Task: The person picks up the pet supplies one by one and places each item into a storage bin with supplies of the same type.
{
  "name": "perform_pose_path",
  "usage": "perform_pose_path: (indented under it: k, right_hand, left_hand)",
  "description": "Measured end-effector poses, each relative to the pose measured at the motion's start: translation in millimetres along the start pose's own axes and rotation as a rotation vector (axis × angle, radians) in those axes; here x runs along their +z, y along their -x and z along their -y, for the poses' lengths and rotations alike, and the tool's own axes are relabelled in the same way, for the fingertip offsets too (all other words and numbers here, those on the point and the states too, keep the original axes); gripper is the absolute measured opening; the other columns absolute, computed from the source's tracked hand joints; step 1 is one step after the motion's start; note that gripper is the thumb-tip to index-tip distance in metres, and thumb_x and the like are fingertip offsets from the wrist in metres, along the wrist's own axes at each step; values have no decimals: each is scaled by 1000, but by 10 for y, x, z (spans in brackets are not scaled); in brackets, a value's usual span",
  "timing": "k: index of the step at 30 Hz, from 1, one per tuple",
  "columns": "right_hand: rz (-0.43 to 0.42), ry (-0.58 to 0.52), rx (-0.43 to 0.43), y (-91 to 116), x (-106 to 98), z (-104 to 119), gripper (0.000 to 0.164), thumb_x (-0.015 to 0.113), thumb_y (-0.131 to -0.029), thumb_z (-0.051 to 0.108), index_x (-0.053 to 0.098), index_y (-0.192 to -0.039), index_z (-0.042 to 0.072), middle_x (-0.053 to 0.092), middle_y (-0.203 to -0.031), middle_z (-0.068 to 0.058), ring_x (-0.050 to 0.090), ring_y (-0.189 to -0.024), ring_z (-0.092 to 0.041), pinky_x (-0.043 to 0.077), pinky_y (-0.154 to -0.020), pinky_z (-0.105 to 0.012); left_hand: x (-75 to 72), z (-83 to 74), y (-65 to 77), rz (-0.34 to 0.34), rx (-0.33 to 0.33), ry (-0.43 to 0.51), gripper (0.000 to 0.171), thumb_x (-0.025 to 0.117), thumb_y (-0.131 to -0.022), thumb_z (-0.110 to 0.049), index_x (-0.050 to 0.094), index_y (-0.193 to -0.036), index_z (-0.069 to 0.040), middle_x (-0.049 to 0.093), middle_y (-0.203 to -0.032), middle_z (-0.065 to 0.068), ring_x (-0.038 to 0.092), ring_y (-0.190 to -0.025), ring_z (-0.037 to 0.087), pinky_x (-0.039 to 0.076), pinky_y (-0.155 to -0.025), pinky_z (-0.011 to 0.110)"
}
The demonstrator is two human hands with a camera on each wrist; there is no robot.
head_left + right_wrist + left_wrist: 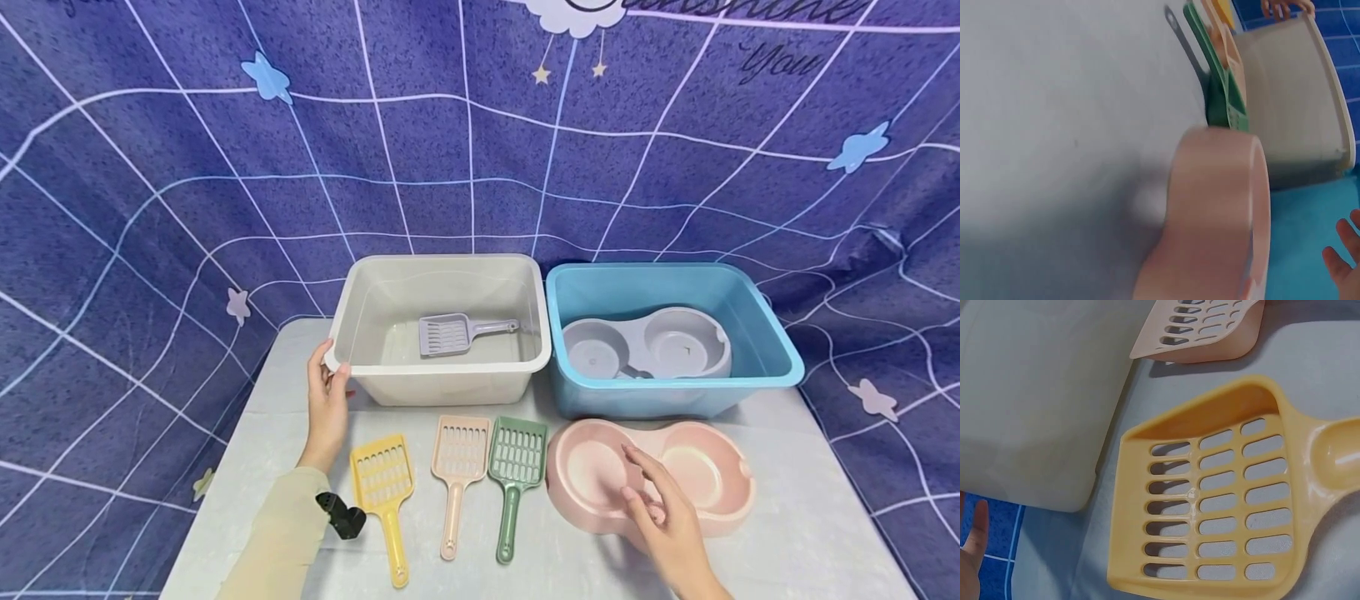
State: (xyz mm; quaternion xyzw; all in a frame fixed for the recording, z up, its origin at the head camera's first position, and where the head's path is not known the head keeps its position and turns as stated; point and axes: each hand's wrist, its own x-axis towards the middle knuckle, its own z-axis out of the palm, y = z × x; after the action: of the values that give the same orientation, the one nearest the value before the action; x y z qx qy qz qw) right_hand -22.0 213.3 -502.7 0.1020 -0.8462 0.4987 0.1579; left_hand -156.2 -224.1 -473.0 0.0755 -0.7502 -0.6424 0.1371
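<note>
My left hand [327, 412] holds the front left corner of a beige litter box [450, 387], its thumb at the rim. Inside that box lies a lilac litter scoop [444, 335]. Close beside the left hand, a yellow scoop [384, 475] rests on the table; it fills much of the left wrist view. Over the middle of a pink double pet bowl [600, 475], my right hand [667, 533] hovers with thumb and forefinger spread and nothing between them. In the right wrist view the bowl's side [1210, 206] shows at close range, with right fingertips [1347, 240] at the edge.
A pink scoop [459, 467] and a green scoop [517, 467] lie side by side before the boxes. The blue litter box [652, 400] stands right of the beige one and holds a grey double bowl [637, 333]. Behind hangs a blue patterned cloth [420, 150].
</note>
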Motion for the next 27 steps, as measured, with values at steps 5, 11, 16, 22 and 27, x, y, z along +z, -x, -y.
perform_pose_path:
  k: [5, 11, 16, 22, 27]
  right_hand:
    - [14, -11, -78, 24, 146, 16, 58, 65, -86, -13, 53, -140, 5, 57, -136, -14, 47, -127, -3, 35, -101, -13]
    - [27, -26, -104, 36, 285, 50, 59, 68, -83, -13, 54, -138, 3, 60, -133, -12, 51, -124, -8, 35, -102, -13]
    - [65, -57, -102, 57, 374, 65, 57, 66, -85, -12, 54, -139, 4, 60, -132, -9, 53, -120, -12, 38, -99, -15]
    - [135, -78, -93, 109, 478, 72, 49, 64, -91, -6, 55, -137, 6, 61, -128, -6, 58, -111, -17, 46, -93, -21]
    - [216, -130, -89, 133, 557, 86, 44, 64, -93, -1, 56, -136, 5, 63, -126, -8, 61, -106, -19, 51, -90, -27]
  left_hand:
    - [-14, 147, -62, -6, -12, 10, 53, 41, -106, -18, 23, -156, -19, 44, -141, 16, 47, -116, 20, 44, -86, 35]
    - [-17, 328, -125, -30, -3, -10, 52, 40, -107, -24, 24, -156, -28, 45, -138, 11, 47, -112, 9, 43, -85, 32]
    - [-16, 346, -129, -43, 10, -12, 50, 41, -107, -26, 27, -154, -32, 45, -135, 9, 47, -113, 12, 43, -85, 32]
    - [-19, 345, -130, -42, 10, -8, 49, 41, -107, -26, 28, -154, -33, 46, -134, 8, 47, -112, 13, 43, -86, 37]
    - [-23, 353, -138, -39, 10, -4, 50, 41, -107, -26, 27, -154, -33, 46, -133, 8, 47, -112, 14, 43, -88, 40]
